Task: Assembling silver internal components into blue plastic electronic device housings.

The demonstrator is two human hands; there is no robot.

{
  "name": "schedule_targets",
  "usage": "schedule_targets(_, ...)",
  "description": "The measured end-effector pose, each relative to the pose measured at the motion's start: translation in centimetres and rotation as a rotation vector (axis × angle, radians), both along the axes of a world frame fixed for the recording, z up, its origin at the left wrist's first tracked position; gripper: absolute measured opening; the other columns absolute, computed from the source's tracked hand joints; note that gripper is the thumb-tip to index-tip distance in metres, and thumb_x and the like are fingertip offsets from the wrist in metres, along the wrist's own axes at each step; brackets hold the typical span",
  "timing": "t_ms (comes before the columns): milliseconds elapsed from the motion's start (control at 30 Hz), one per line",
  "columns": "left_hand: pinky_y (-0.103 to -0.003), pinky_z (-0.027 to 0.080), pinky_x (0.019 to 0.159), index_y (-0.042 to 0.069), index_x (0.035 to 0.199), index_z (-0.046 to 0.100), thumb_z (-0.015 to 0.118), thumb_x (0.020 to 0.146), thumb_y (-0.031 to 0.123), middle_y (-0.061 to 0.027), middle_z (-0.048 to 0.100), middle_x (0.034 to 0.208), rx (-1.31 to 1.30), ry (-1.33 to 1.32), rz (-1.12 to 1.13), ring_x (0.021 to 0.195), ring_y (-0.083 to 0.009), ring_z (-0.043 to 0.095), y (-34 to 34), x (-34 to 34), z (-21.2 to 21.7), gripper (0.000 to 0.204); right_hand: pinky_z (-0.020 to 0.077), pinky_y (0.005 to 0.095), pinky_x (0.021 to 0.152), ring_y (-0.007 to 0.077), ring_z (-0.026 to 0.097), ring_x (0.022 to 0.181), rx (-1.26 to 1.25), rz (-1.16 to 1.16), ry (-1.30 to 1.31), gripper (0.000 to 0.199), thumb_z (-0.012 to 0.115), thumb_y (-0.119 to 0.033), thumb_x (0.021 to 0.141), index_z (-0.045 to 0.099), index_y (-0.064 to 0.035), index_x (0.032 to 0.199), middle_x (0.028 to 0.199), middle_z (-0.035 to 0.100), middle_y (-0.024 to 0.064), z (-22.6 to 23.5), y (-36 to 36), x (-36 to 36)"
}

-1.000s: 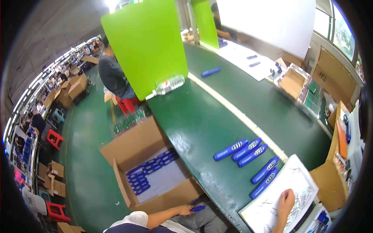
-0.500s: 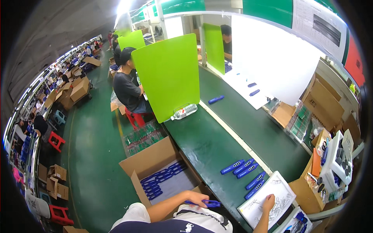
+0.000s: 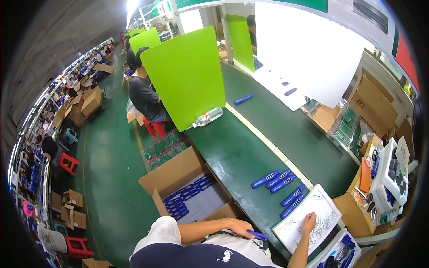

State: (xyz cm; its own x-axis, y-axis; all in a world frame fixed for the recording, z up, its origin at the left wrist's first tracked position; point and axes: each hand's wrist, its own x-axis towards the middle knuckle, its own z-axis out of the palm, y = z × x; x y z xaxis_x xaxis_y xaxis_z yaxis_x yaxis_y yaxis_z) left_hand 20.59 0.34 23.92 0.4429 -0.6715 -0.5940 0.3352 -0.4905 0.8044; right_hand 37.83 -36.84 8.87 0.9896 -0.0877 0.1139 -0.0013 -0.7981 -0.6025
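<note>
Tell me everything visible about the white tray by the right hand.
The white tray is shallow, roughly rectangular and plastic-looking. Many small metallic-looking pieces lie loose in it, mostly toward the right. It lies at the green table's edge beside a blue case, the right hand at its contents.

A lamp (image 3: 132, 5) glares near my upper edge, and the white panel (image 3: 308, 53) looks washed out; pale sheen marks my green worktop (image 3: 228, 147). The ceiling (image 3: 49, 44) at left is dim, straight edges bend toward a black rim, and detail around my right fingers (image 3: 309, 216) looks soft
</note>
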Motion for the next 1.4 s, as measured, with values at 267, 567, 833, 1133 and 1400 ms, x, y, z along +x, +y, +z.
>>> schedule_targets(267, -0.043, 0.052, 0.082, 0.0, 0.113, 0.066, 0.072, 0.092, 0.035, -0.0181, 0.069, 0.099, -0.072, -0.284, -0.023, 0.09, -0.0283, 0.065, -2.5, -0.6, -2.0, 0.041, 0.0481, 0.0449, 0.076, 0.0325, 0.059, 0.082, 0.171, 0.152, -0.046, 0.015, 0.067, -0.007, 0.082, 0.062, -0.0018, 0.095, 0.086, 0.06, 0.0148, 0.1, -3.4, -0.9)
schedule_targets(567, -0.028, 0.048, 0.076, 0.004, 0.115, 0.066, 0.075, 0.078, -0.001, -0.0009, 0.067, 0.096, 0.11, 0.103, 0.443, 0.086, -0.0107, 0.06, -2.2, -1.4, 7.3, 0.039, 0.0472, 0.0369, 0.096, 0.0276, 0.063, 0.103, 0.62, 0.338, 0.553, 0.022, 0.071, -0.005, 0.083, 0.068, -0.0002, 0.103, 0.106, 0.067, 0.0125, 18.4, 0.3, -12.8)
schedule_targets(833, -0.03, 0.05, 0.08, 0.001, 0.111, 0.064, 0.065, 0.084, -0.008, -0.0075, 0.068, 0.096, 0.226, -0.284, 0.455, 0.089, -0.0151, 0.064, -7.8, -1.1, 8.3, 0.029, 0.0461, 0.0322, 0.07, 0.0227, 0.059, 0.08, 0.619, 0.242, 0.48, 0.013, 0.077, 0.001, 0.077, 0.068, -0.0008, 0.086, 0.085, 0.061, 0.0075, 18.9, -0.7, -20.0)
schedule_targets(1133, -0.025, 0.05, 0.078, -0.001, 0.101, 0.066, 0.07, 0.087, -0.004, -0.0025, 0.067, 0.09, 0.055, 0.076, 0.522, 0.082, -0.0098, 0.06, -6.1, 3.1, 10.3, 0.016, 0.0456, 0.0317, 0.064, 0.0213, 0.059, 0.074, 0.75, 0.357, 0.692, 0.008, 0.075, -0.003, 0.081, 0.068, -0.0004, 0.085, 0.081, 0.06, 0.0073, 20.3, -4.1, -17.0)
schedule_targets(1400, -0.027, 0.047, 0.069, -0.001, 0.099, 0.066, 0.075, 0.086, 0.006, -0.0065, 0.069, 0.084, 0.097, -0.07, 0.367, 0.075, -0.0129, 0.06, -9.9, 7.8, 4.8, 0.017, 0.0508, 0.035, 0.081, 0.0251, 0.064, 0.089, 0.751, 0.404, 0.612, 0.015, 0.07, -0.006, 0.088, 0.07, -0.0005, 0.102, 0.102, 0.068, 0.0108, 16.5, -1.9, -13.6)
